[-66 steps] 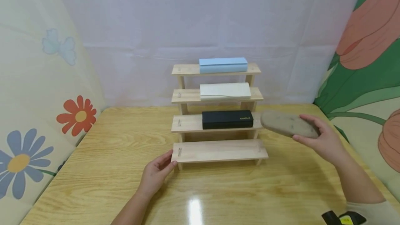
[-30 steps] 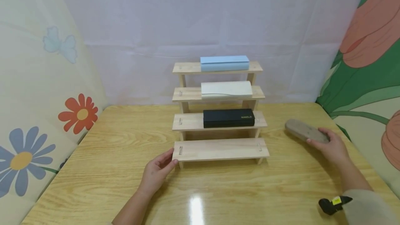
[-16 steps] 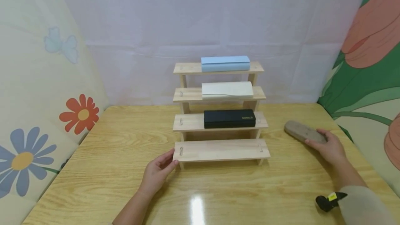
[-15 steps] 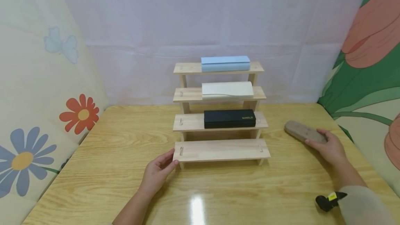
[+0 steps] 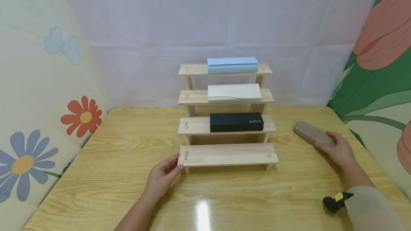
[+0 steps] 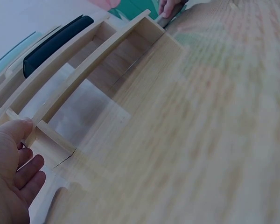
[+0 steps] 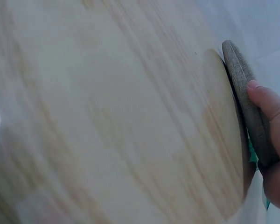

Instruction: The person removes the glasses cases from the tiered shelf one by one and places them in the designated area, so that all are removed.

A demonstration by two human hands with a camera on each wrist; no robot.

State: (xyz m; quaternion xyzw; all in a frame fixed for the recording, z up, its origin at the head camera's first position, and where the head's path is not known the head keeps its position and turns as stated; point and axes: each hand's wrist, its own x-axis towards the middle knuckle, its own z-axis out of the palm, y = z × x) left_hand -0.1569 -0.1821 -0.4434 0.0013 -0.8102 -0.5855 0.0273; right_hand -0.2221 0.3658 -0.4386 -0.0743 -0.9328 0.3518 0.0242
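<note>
A grey-brown glasses case (image 5: 313, 133) with a rounded end and a side seam is in my right hand (image 5: 338, 151), thumb on one side and fingers on the other. In the right wrist view the case (image 7: 247, 100) lies close over the table, right of the rack. My left hand (image 5: 163, 176) holds the left end of the bottom tier of a four-step wooden display rack (image 5: 228, 154), thumb at its front corner. On the upper tiers sit a light blue case (image 5: 232, 65), a white case (image 5: 234, 92) and a black case (image 5: 236, 122) with gold lettering. The bottom tier is bare.
The wood-grain table (image 5: 128, 142) stretches around the rack, backed by a white cloth (image 5: 205, 17). Flower-printed cloths stand along both sides. A black device with a yellow label (image 5: 338, 201) sits at the right sleeve.
My right hand has carried the grey-brown case rightward from beside the third tier and lowered it toward the table. In the last half second it has barely shifted. My left hand stays on the rack.
</note>
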